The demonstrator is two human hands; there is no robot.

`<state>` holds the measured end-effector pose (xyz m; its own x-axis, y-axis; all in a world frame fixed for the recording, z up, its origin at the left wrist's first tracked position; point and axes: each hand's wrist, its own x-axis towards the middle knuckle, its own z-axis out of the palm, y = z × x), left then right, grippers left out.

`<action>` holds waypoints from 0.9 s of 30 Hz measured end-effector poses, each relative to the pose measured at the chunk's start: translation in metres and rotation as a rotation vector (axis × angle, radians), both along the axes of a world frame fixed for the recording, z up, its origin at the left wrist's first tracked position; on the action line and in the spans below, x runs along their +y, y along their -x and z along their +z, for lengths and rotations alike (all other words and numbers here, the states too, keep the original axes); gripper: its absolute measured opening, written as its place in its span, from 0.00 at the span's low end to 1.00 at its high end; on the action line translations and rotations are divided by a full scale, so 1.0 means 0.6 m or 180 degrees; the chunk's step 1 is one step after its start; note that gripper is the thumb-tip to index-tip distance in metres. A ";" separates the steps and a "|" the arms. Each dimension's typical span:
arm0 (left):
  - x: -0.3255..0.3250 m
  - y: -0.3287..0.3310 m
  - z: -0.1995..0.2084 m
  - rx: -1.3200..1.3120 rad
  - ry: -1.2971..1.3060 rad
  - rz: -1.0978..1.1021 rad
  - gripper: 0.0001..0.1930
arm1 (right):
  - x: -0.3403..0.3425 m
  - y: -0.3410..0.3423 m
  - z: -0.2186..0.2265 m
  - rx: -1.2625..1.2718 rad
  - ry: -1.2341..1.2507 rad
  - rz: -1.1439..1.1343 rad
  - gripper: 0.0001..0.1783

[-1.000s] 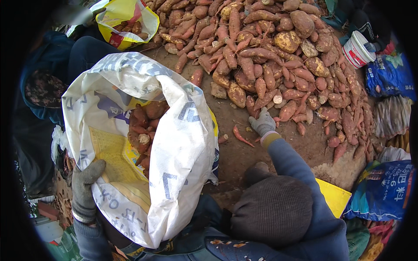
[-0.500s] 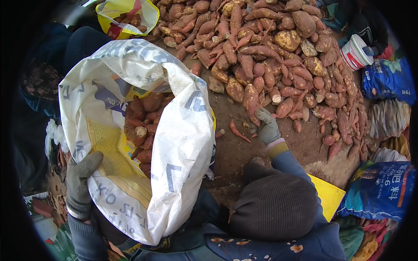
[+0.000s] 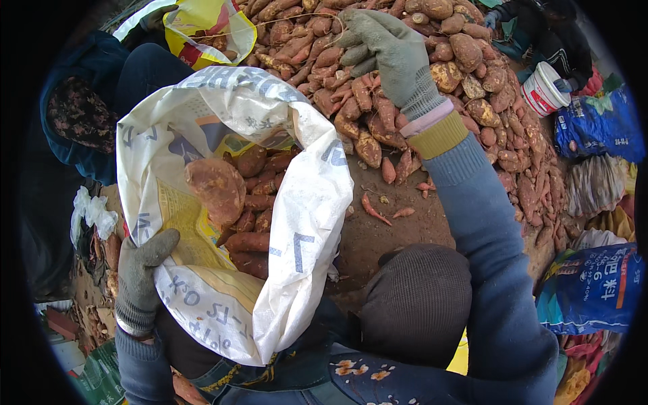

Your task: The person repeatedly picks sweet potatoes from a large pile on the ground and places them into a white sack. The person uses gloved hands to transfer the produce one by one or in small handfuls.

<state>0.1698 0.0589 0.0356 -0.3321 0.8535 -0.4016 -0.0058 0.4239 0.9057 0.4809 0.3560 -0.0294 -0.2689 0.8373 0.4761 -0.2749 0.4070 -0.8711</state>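
Note:
My left hand (image 3: 144,270), in a grey glove, grips the near left rim of a white woven sack (image 3: 310,209). The sack's mouth gapes upward, with several reddish sweet potatoes (image 3: 253,266) inside. A large, broad sweet potato (image 3: 216,191) shows in the mouth above the others; whether it rests on them I cannot tell. My right hand (image 3: 388,57), also gloved, is raised over the near part of a big sweet potato pile (image 3: 472,74). Its fingers are apart with no sweet potato in them. A thin pale strand (image 3: 297,16) runs by its fingertips.
A yellow and white bag (image 3: 209,30) stands at the far left beside another person (image 3: 81,128). At the far right are a white bucket (image 3: 545,89), another person (image 3: 557,40) and blue printed sacks (image 3: 594,287). My knee (image 3: 415,307) is below the pile.
My right hand has gone from a sweet potato at the pile's near edge up and slightly left, its fingers now spread. A large sweet potato now shows in the sack's mouth. My left hand keeps its grip.

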 end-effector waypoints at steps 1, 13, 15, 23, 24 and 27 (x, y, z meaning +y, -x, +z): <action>-0.002 -0.002 -0.004 0.0019 -0.0142 0.0016 0.26 | 0.010 0.005 -0.048 -0.0370 0.0474 -0.0498 0.18; 0.017 0.007 -0.017 0.0423 0.0169 0.0357 0.33 | 0.064 0.121 -0.506 -0.5654 0.0315 0.0580 0.35; 0.019 0.007 -0.017 0.0624 0.0415 0.0445 0.36 | 0.076 0.137 -0.519 -0.5333 0.1260 0.0411 0.33; 0.009 0.015 -0.009 0.0447 0.0496 0.0418 0.32 | 0.047 0.113 -0.491 -0.5659 0.0247 0.0621 0.29; 0.007 0.019 -0.008 0.0361 0.0451 0.0343 0.31 | 0.035 0.108 -0.485 -0.5661 0.0015 0.0439 0.29; 0.004 0.028 -0.011 0.0691 0.0509 0.0119 0.33 | -0.017 0.078 -0.473 -0.5477 -0.0149 0.0647 0.30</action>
